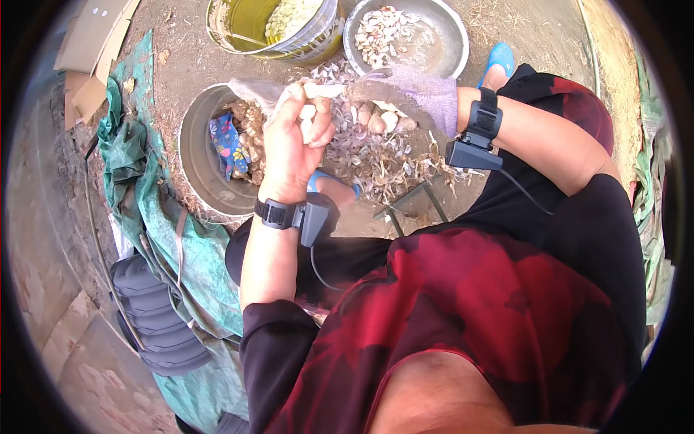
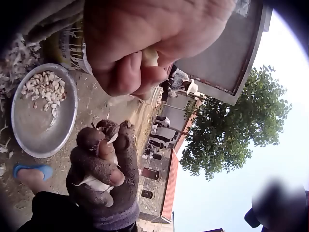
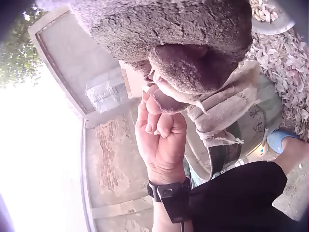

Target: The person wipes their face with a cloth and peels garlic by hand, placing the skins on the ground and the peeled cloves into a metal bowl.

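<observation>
In the head view my bare left hand [image 1: 298, 137] curls its fingers round several pale garlic cloves [image 1: 307, 116]. One clove [image 2: 150, 57] peeks out between the fingers in the left wrist view. My right hand [image 1: 405, 105] wears a soiled purple-grey glove with bare fingertips poking through. Its fingers and thumb close on garlic with papery white skin [image 2: 94, 183]. Both hands are side by side, fingertips close together, above the scattered peelings. From the right wrist, the glove [image 3: 193, 43] covers much of the garlic, and a strip of skin [image 3: 176, 92] sticks out below it.
A yellow bucket [image 1: 235, 43] holds peeled cloves; beside it a metal basin [image 1: 434, 50] holds more cloves. At left, a grey tub [image 1: 194, 166] contains brown bulbs and a blue floral cloth [image 1: 228, 145]. Peelings [image 1: 361, 163] cover the ground. Green tarp [image 1: 159, 224] lies along the left.
</observation>
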Demonstrator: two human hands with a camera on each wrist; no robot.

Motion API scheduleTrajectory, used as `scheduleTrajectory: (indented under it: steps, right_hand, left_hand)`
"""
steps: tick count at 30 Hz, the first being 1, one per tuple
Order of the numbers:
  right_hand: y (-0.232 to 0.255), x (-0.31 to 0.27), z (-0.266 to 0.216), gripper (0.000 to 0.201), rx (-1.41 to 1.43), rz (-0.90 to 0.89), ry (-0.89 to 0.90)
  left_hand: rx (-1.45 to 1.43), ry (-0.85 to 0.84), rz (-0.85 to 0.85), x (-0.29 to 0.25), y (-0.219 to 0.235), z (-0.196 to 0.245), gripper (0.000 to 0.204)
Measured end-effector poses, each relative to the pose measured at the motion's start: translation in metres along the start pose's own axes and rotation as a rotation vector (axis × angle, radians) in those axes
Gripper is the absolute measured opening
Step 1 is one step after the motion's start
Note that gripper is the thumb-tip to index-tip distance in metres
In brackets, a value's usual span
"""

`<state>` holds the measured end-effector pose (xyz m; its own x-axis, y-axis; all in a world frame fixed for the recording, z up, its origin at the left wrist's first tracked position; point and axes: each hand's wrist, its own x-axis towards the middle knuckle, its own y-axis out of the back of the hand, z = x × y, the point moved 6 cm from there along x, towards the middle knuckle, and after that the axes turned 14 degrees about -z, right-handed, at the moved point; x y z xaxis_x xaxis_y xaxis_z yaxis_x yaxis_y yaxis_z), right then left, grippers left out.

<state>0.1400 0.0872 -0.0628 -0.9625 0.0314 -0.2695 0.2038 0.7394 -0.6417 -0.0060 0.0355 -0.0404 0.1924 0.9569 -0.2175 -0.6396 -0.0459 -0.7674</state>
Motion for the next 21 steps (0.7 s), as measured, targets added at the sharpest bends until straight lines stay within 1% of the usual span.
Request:
scheduleTrajectory:
  steps: [1,2,3,5,6,7,9,11,13,14,15,17,18,20,21]
  right_hand:
    - [0.001,0.001,0.005,0.032,0.152,0.013,-0.011]
    - [0.004,0.0,0.008,0.036,0.179,-0.024,-0.002]
    - [0.001,0.0,0.002,0.036,0.174,-0.029,0.011]
    - [0.0,-0.004,-0.016,0.038,-0.116,0.107,0.11]
    - [0.0,-0.005,-0.027,0.035,-0.212,0.125,0.216]
    - [-0.002,-0.007,-0.031,0.035,-0.21,0.134,0.22]
    - [0.001,-0.016,-0.045,0.021,-0.263,0.321,0.277]
    - [0.005,-0.017,-0.042,0.021,-0.286,0.324,0.283]
    - [0.001,-0.023,-0.048,0.022,-0.485,0.314,0.315]
    - [0.003,-0.022,-0.047,0.024,-0.611,0.318,0.367]
    - [0.003,-0.023,-0.046,0.024,-0.608,0.321,0.364]
    - [0.005,-0.023,-0.043,0.028,-0.633,0.336,0.24]
    - [0.007,-0.021,-0.041,0.028,-0.633,0.336,0.238]
    - [0.005,-0.019,-0.045,0.028,-1.02,0.392,0.408]
    - [0.009,-0.017,-0.041,0.028,-1.019,0.39,0.404]
  left_hand:
    - [-0.029,0.005,0.018,0.001,0.0,0.003,0.021]
    - [-0.016,0.002,0.016,0.002,0.001,0.006,0.021]
    - [0.0,0.014,0.036,0.004,0.003,0.009,0.02]
    - [0.022,0.029,0.05,0.007,0.001,0.015,0.019]
    - [0.087,0.033,0.053,0.008,-0.004,0.016,0.019]
    - [0.15,0.037,0.054,0.009,-0.009,0.017,0.018]
    - [0.148,0.063,0.032,0.012,-0.013,0.012,0.017]
    - [0.14,0.114,0.011,0.013,-0.015,0.003,0.018]
    - [0.136,0.133,0.038,0.012,-0.019,-0.003,0.019]
    - [0.137,0.153,0.033,0.013,-0.021,-0.006,0.019]
    - [0.138,0.172,0.029,0.012,-0.022,-0.009,0.019]
    - [0.159,0.189,0.029,0.012,-0.022,-0.011,0.019]
    - [0.184,0.202,0.028,0.012,-0.022,-0.011,0.019]
    - [0.185,0.223,0.04,0.01,-0.021,-0.013,0.018]
    - [0.188,0.242,0.052,0.009,-0.02,-0.015,0.018]
